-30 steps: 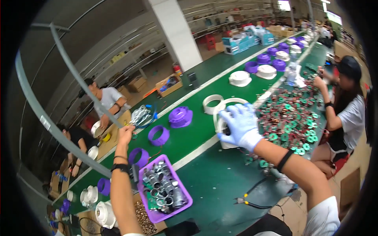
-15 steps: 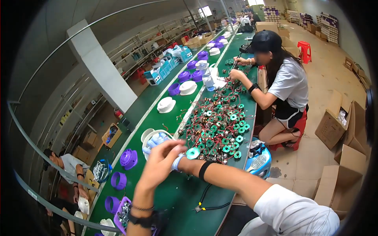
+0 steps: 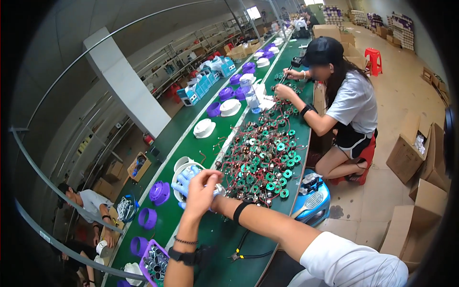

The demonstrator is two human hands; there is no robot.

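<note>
My bare left hand (image 3: 200,195) crosses in front of my right wrist, its fingers curled and close together. Whether it grips anything, such as the glove's cuff, is hidden. My right hand (image 3: 185,181) wears a pale blue striped glove; its fingers stretch out, apart, above a round white plastic housing (image 3: 180,164), with nothing seen in them. Just right of both hands spreads a pile of green ring-shaped circuit boards (image 3: 267,162) with red wires. Black-handled pliers (image 3: 235,256) with yellow bands lie on the green bench (image 3: 215,244) nearer me.
Purple rings (image 3: 147,218), white housings (image 3: 204,128) and a purple basket of metal parts (image 3: 155,262) stand along the bench. A co-worker (image 3: 351,91) sits at the right edge, handling boards. A blue container (image 3: 315,198) stands below that edge. Cardboard boxes (image 3: 406,150) sit on the floor.
My left hand has shifted slightly right and its fingers are more curled. The right hand's gloved fingers spread more, and its wrist sits slightly lower. The co-worker's hand nearer me has moved slightly left.
</note>
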